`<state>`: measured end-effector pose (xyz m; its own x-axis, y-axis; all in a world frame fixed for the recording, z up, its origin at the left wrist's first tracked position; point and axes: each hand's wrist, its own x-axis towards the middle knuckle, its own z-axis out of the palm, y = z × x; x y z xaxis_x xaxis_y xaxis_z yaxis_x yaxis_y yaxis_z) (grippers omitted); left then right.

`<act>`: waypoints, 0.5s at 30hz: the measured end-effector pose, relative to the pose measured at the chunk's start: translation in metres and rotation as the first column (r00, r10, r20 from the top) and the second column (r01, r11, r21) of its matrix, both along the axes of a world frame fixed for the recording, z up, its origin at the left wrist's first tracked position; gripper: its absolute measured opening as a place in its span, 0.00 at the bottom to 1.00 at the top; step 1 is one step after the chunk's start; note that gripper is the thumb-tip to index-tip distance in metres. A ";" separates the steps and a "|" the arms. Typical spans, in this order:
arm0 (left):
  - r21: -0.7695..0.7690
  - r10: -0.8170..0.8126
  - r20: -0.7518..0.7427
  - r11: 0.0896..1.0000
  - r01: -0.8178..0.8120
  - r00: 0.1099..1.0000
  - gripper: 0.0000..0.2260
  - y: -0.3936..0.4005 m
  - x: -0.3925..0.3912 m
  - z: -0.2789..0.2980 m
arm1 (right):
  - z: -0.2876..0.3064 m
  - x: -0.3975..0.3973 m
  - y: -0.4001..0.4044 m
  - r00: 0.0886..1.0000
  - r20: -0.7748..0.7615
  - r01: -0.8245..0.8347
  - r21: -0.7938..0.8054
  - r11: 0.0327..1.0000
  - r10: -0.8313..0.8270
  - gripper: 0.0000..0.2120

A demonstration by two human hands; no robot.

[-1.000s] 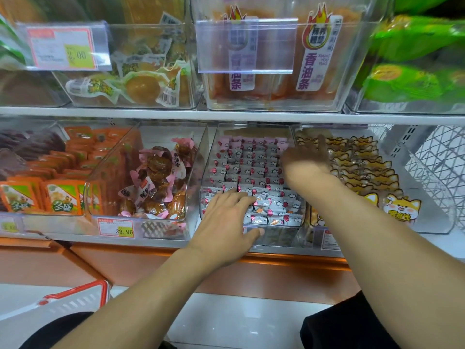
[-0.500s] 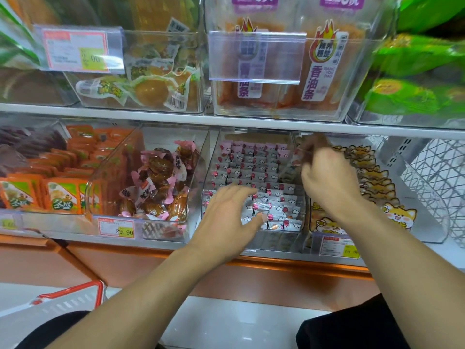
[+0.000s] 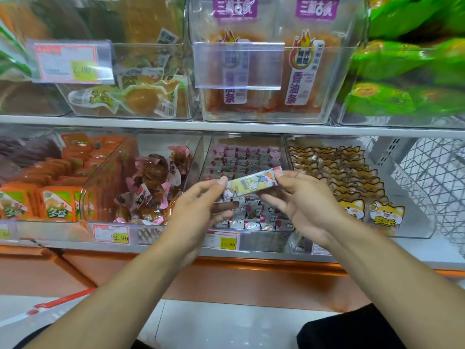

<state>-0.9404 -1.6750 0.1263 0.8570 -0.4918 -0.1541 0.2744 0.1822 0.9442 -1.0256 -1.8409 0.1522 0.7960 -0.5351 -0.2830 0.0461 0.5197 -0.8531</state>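
Yellow snack packet [image 3: 253, 183], long axis left-to-right, right end slightly higher.

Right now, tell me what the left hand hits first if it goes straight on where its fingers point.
Likely the right hand, which pinches the other end of the yellow snack packet that the left hand holds; depth is unclear.

A long yellow-and-white printed snack packet [image 3: 253, 183] was lifted from the clear bin [image 3: 286, 152]; both ends were pinched by left hand [image 3: 201, 210] and right hand [image 3: 305, 205].
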 end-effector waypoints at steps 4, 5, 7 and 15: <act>-0.122 0.011 -0.087 0.992 -0.022 0.996 0.18 0.002 0.003 -0.002 | -0.002 0.002 0.001 0.998 -0.006 -0.057 0.127 0.990 0.058 0.09; -0.134 0.025 -0.094 0.990 -0.037 0.995 0.18 0.002 0.004 -0.003 | -0.003 0.002 0.001 0.997 -0.002 -0.076 0.151 0.986 0.077 0.10; -0.136 0.049 -0.097 0.989 -0.062 0.994 0.16 0.002 0.007 -0.005 | -0.003 0.002 0.002 0.995 -0.009 -0.098 0.158 0.983 0.100 0.10; -0.036 0.193 0.057 0.981 -0.191 0.980 0.09 -0.002 0.011 -0.017 | -0.005 0.004 -0.006 0.992 -0.056 -0.106 0.102 0.989 0.112 0.09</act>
<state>-0.9292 -1.6772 0.1096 0.9431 -0.3209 -0.0870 0.1743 0.2544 0.9513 -1.0212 -1.8466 0.1477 0.8277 -0.4133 -0.3797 -0.0660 0.6001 -0.7972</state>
